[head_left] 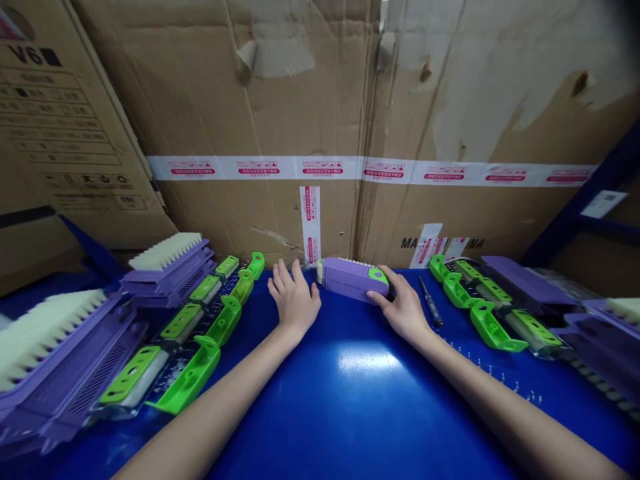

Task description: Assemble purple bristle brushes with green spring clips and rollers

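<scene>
A purple brush (350, 279) with pale bristles along its top and a green end piece stands on its side at the table's far edge, against the cardboard. My right hand (404, 305) grips its right end, thumb in front and fingers curled behind. Just left of the brush, my left hand (294, 297) rests with its fingers spread and nothing in them; a small gap separates the two. To the right of my right hand lies a screwdriver (431, 303) with a thin dark shaft.
Purple bristled parts (167, 270) are stacked at the left, beside a row of green brackets (225, 323) and clear pieces with green tops (181, 322). More green brackets (493, 327) and purple parts (525, 283) lie right. Screws (500, 377) line the blue table (345, 420). Cardboard (260, 120) walls the back.
</scene>
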`<control>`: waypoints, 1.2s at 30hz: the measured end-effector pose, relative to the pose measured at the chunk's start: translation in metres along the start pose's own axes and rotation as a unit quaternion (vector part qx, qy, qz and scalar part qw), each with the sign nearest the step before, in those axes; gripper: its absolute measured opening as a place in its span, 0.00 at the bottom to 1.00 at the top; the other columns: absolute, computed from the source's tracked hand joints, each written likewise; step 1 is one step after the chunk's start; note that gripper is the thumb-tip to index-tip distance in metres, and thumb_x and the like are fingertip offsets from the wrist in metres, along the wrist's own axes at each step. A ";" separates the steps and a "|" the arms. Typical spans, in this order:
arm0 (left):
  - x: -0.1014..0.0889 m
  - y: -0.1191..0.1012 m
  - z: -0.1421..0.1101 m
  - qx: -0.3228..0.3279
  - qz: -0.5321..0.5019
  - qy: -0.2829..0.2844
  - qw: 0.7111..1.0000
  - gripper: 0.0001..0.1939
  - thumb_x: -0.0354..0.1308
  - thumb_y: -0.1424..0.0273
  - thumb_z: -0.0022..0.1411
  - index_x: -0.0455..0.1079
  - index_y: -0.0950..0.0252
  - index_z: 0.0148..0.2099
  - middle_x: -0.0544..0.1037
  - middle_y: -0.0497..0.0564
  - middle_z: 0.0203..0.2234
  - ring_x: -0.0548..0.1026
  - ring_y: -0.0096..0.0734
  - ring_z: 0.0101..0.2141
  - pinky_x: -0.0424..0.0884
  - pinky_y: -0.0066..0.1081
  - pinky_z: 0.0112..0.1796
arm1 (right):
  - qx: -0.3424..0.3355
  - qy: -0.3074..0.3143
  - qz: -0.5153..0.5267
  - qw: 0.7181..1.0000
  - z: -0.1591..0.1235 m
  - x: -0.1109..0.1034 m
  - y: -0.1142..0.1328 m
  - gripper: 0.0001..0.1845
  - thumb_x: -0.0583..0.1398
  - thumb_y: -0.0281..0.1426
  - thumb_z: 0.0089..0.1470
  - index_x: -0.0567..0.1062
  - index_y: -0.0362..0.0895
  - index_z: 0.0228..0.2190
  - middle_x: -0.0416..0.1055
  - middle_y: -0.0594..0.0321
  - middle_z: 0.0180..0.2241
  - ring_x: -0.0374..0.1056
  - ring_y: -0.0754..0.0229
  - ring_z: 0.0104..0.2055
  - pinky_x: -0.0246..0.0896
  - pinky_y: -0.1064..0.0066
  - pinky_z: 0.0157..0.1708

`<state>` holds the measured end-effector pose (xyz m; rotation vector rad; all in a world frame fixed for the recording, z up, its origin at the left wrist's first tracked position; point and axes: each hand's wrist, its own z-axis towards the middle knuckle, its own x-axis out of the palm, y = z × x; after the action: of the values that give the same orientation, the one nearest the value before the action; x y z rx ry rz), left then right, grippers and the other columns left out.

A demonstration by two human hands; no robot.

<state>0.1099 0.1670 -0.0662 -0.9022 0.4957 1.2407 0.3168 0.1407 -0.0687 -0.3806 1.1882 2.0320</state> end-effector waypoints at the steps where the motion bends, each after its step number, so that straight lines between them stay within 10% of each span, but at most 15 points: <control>1: 0.001 0.000 0.000 -0.003 0.010 0.017 1.000 0.30 0.51 0.69 0.57 0.53 0.74 0.60 0.56 0.71 0.59 0.53 0.57 0.60 0.52 0.55 0.54 | 0.001 0.000 -0.001 1.000 0.000 0.000 0.000 0.28 0.60 0.36 0.49 0.65 0.48 0.53 0.69 0.56 0.45 0.66 0.51 0.47 0.59 0.57 0.49; 20: -0.009 0.003 -0.008 0.137 0.083 0.013 0.987 0.13 0.49 0.70 0.59 0.71 0.71 0.42 0.63 0.66 0.57 0.56 0.53 0.59 0.46 0.54 0.57 | -0.009 0.004 0.008 1.000 -0.006 -0.002 -0.002 0.29 0.59 0.37 0.50 0.64 0.46 0.54 0.68 0.56 0.46 0.66 0.52 0.47 0.61 0.58 0.47; 36: -0.027 -0.001 -0.012 0.107 0.082 0.112 0.984 0.18 0.41 0.71 0.65 0.61 0.66 0.54 0.71 0.63 0.46 0.73 0.44 0.43 0.66 0.41 0.42 | -0.016 0.004 0.002 1.000 -0.011 -0.007 0.004 0.29 0.59 0.36 0.50 0.64 0.48 0.55 0.69 0.57 0.43 0.67 0.53 0.45 0.61 0.59 0.46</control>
<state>0.1053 0.1415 -0.0523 -0.8330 0.8814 1.2115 0.3180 0.1274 -0.0680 -0.4019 1.1630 2.0574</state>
